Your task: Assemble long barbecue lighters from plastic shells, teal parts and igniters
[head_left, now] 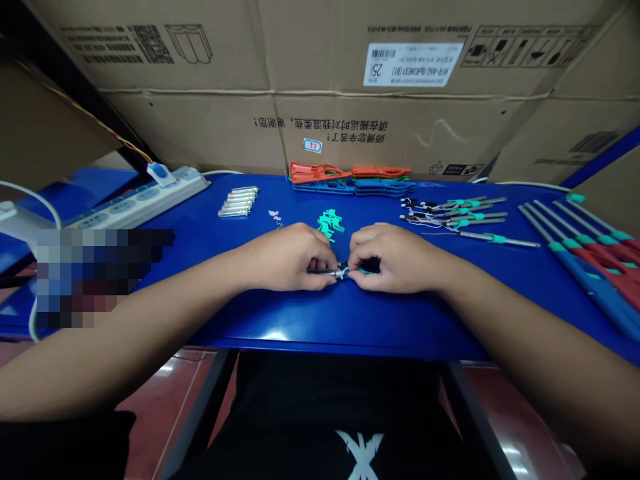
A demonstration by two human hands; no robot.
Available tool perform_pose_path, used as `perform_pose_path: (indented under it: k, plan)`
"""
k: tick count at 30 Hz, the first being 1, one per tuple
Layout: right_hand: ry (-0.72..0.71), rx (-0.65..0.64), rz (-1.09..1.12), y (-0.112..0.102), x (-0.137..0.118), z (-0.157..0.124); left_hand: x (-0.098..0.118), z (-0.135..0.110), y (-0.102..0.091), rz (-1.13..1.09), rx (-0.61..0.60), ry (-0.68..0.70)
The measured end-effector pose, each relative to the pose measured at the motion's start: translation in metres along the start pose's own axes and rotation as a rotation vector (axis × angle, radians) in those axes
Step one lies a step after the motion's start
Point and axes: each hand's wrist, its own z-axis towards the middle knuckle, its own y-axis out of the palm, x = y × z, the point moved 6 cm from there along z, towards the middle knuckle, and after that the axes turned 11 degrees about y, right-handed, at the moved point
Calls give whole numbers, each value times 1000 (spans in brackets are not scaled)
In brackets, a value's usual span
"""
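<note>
**Slim metal tube (336,271) pinched between both hands at mid-table**

Its dark-and-silver length lies level just above the near edge of the table, with a small bright fitting at its middle and a fleck of teal beside it. The left hand (287,257) and right hand (393,259) close on it from either side, knuckles raised. Their curled fingers (320,264) grip it, nearly meeting at the fitting, and hide much of it.

Beneath them spreads a blue table (320,320). Just beyond the hands lies a small heap of teal plastic clips (330,223), with tiny pale wired parts (274,215) to its left. Further left sit short silver tubes (237,201) in a neat row. To the right, wired metal rods with teal collars (453,213) lie side by side, and long blue-and-red plastic handles (585,257) are lined up at the right edge. At the far edge are stacked orange and blue plastic shells (350,179), with a white power strip (135,203) at far left. Cardboard cartons (415,113) wall off the back.
</note>
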Motion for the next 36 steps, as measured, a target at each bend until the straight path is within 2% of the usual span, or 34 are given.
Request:
perform_pose_path:
  k: [7, 28, 36]
  plan:
    - [11, 20, 75, -1, -2, 0, 0, 0, 1, 18, 16, 15]
    - [-1, 47, 58, -1, -4, -1, 0, -1, -2, 8, 67, 25]
    - [9, 36, 70, 0, -4, 0, 0, -1, 4, -19, 78, 23]
